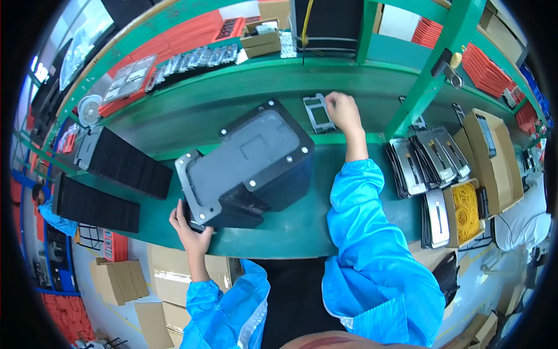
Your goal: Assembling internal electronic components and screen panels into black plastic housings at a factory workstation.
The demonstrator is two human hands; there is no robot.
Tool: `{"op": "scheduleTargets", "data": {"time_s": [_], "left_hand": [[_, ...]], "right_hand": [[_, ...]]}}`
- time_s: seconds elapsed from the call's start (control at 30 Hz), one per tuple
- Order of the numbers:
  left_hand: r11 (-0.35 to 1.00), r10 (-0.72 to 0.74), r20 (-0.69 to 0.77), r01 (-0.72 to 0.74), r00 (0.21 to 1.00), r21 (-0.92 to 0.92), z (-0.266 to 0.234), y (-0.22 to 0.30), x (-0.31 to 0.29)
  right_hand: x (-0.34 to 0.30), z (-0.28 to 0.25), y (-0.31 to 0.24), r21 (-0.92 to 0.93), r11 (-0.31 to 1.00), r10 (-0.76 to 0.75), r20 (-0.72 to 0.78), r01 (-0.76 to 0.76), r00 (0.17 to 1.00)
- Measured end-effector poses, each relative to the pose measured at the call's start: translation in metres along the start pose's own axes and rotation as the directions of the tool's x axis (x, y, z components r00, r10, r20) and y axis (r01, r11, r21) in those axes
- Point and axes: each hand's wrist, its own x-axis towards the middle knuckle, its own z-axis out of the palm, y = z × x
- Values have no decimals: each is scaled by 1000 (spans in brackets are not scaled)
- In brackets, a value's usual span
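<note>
A bulky black fixture with a grey recessed top and several shiny bolts stands tilted on the green bench. My left hand is at its near left corner, thumb and fingers closed round a dark edge or part mostly hidden under the plate. A thin grey metal frame with rectangular openings leans at the bench's back panel, behind the fixture. My right hand reaches far forward to it, fingers curled in and pinched at the frame's right side.
Two long black stacks stand at left. On the right lie stacked flat metal plates, a box of yellow bands and an open carton. A green post rises at back right. Silvery parts line the shelf.
</note>
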Motion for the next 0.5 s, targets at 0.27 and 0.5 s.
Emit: {"op": "scheduleTargets", "data": {"time_s": [0.27,0.5], "left_hand": [[999,-37,-56,38,998,23,-5,9,-3],[998,-55,-30,56,998,36,-1,10,-4]], "right_hand": [[12,52,13,-249,968,15,216,40,976],[27,31,55,-489,861,177,33,-139,984]]}}
